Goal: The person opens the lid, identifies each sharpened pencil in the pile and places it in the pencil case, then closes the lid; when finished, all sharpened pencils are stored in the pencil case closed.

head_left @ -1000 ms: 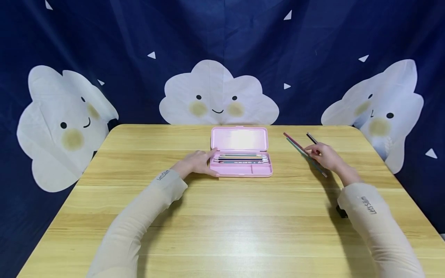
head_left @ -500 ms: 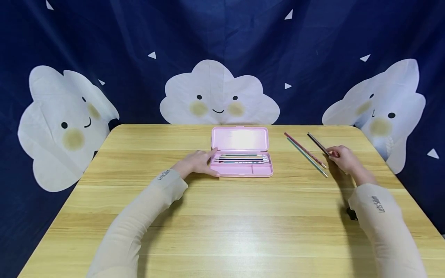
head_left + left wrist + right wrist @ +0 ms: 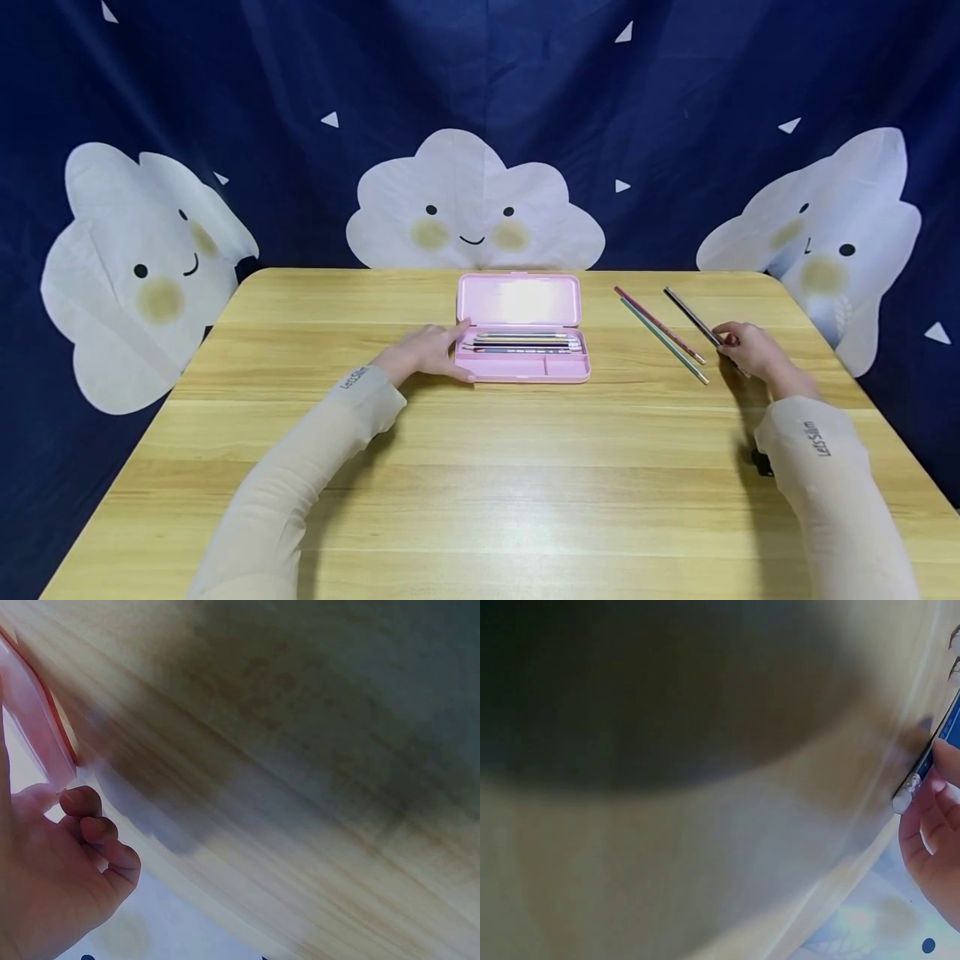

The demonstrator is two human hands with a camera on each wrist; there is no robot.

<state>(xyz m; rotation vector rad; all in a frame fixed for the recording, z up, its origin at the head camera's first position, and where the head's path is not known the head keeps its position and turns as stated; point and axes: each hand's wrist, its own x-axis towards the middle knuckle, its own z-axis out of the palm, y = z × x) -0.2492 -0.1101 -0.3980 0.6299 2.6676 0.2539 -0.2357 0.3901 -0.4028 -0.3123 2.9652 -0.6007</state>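
Note:
An open pink pencil case (image 3: 495,368) lies at the back middle of the table, several pencils (image 3: 517,342) in its rear compartment. My left hand (image 3: 422,352) holds the case's left end, thumb at the front corner and a finger by the hinge side; the left wrist view shows its other fingers curled beside the pink case (image 3: 41,727). Over on the right, my right hand (image 3: 753,350) pinches a dark pencil (image 3: 686,308) near its eraser end. In the right wrist view, thumb and fingers meet at that dark blue pencil (image 3: 924,761).
A red pencil (image 3: 652,318) and a green pencil (image 3: 667,343) lie slanted on the wooden table (image 3: 480,467), between the case and my right hand. The case's lid (image 3: 517,300) stands raised at the back. A dark blue curtain (image 3: 292,67) hangs behind the table's far edge.
My right hand has moved right, from over the red and green pencils to the dark pencil, and slid down toward its near end. The left hand and case have stayed put.

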